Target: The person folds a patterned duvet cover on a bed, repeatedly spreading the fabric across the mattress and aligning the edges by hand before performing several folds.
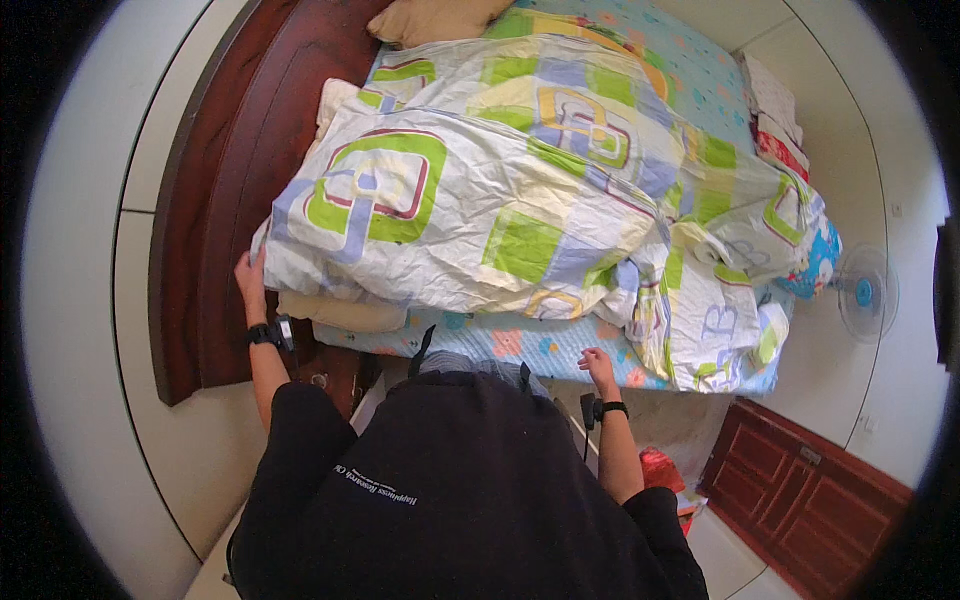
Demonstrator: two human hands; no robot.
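A wrinkled white duvet cover (480, 200) with green, blue and yellow blocks lies spread over the bed. At its near left corner, beside the dark headboard, my left hand (250, 280) is closed on the cover's edge. My right hand (597, 368) is held at the near side of the bed, fingers loosely apart and nothing seen in them. It is just beside the light blue flowered mattress sheet (500, 335), below the bunched near right part of the cover. A beige pillow (342, 311) shows partly from under the cover near my left hand.
The dark wooden headboard (225, 200) runs along the left. Another tan pillow (435, 20) lies at the far left. A fan (866, 291) stands past the foot of the bed at right, above a reddish-brown wooden cabinet (800, 485). Folded bedding (778, 115) sits at the far right.
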